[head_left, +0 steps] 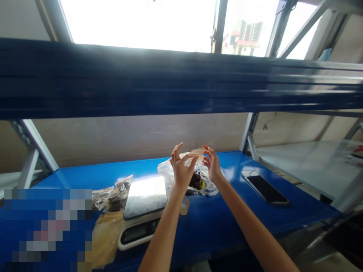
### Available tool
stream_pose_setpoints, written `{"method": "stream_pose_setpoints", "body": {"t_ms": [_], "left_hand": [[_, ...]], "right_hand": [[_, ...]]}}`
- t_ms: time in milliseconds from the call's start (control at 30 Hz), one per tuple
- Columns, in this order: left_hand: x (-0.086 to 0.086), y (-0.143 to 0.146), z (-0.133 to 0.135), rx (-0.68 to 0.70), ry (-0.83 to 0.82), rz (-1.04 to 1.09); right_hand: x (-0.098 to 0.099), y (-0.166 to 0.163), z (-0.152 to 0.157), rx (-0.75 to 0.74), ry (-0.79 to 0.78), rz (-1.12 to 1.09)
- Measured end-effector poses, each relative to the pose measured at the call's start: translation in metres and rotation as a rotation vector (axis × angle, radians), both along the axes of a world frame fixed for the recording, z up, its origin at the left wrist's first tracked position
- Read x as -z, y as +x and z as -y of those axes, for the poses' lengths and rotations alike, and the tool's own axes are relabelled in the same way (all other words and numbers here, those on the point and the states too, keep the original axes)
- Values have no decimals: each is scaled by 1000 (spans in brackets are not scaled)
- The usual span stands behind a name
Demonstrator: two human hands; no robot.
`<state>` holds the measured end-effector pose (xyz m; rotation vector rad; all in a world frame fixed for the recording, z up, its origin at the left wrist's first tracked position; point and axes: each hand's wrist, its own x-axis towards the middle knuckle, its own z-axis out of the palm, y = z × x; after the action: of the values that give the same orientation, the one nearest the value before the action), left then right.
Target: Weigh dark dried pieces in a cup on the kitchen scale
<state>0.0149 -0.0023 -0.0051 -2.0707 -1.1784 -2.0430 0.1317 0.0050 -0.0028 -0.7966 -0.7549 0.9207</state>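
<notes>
My left hand [181,172] is raised above the blue shelf, its thumb and forefinger pinching a small clear plastic bag [197,152]. The fingers of my right hand [212,164] are curled at the other side of the small bag and grip its edge. Below and behind both hands lies a larger clear plastic bag [167,168], open, with dark brown pieces [195,181] and a bit of yellow in it. My left hand partly hides it. Close to my left forearm are a digital scale [146,198] and a roll of clear tape [185,206].
On the blue shelf [241,211], a smartphone [265,187] lies at the right. Plastic packets with dark contents [115,200] and a yellowish bag [106,238] lie left of the scale. A dark blue beam [181,83] crosses above my hands. A blurred patch covers the lower left.
</notes>
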Motion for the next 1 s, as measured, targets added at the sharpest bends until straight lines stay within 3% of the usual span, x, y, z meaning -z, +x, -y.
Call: {"method": "stream_pose_setpoints", "body": {"t_ms": [167, 233, 467, 633, 1000], "left_hand": [[-5, -1, 2, 264, -144, 188], [-5, 0, 3, 311, -198, 225], [-5, -1, 1, 260, -327, 406], [-3, -1, -2, 274, -360, 405], [-4, -2, -2, 220, -260, 417]], "right_hand": [[4, -3, 0, -114, 23, 179], [6, -4, 0, -128, 51, 275], [9, -4, -1, -87, 73, 328], [9, -4, -3, -54, 52, 258], [9, -4, -2, -79, 63, 323]]}}
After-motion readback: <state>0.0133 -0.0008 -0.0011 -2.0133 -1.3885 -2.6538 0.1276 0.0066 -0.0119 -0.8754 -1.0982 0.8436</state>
